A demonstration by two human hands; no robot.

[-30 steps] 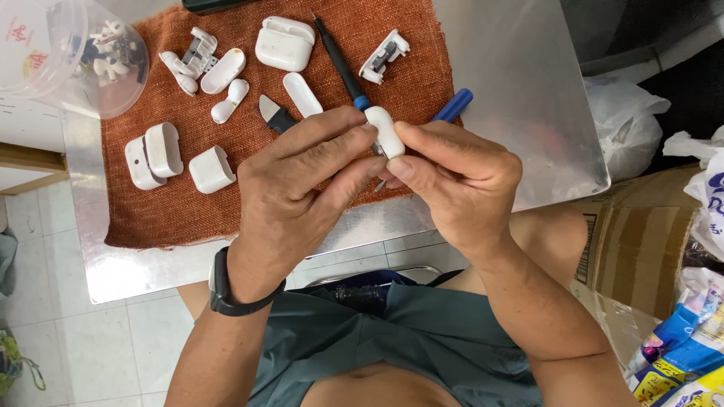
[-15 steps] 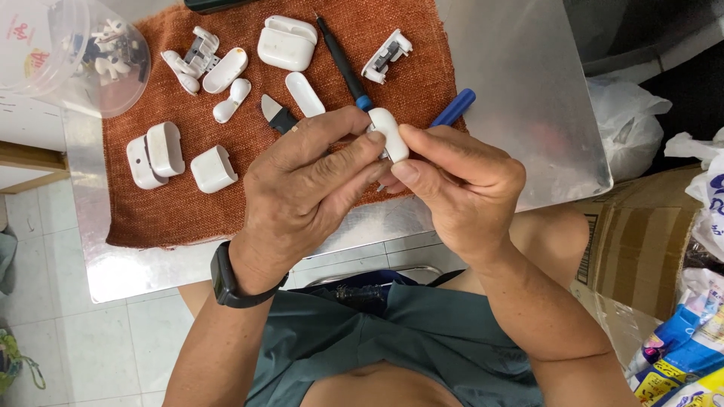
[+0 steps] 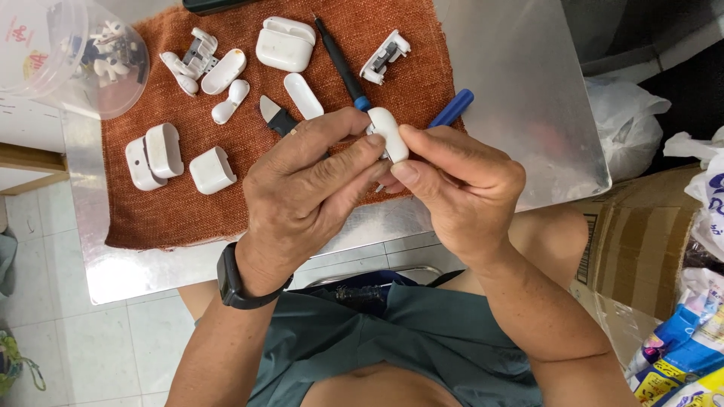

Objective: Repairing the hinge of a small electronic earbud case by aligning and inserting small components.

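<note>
Overhead, a brown cardboard box [image 3: 641,256] stands at the right beside the worktop [image 3: 528,98], with blue and yellow printed packets [image 3: 679,362] piled at the lower right corner and white plastic bags [image 3: 626,120] above them. A clear plastic tub [image 3: 68,53] holding small white parts sits at the top left, a red round label on its wall. The metal worktop carries a rust-orange cloth [image 3: 173,211]; bare metal shows along its right side and near edge, giving open room there. On the cloth lie white earbud case shells [image 3: 211,169], an open white case [image 3: 283,44], a black screwdriver [image 3: 339,64] and a blue pry tool [image 3: 452,108]. Both hands meet above the cloth's near edge. The left hand [image 3: 302,196], with a black wristband [image 3: 237,283], curls its fingers around a small white case piece [image 3: 388,134], and the right hand [image 3: 460,188] pinches the same piece between thumb and fingertips, so each grip is closed on it.
</note>
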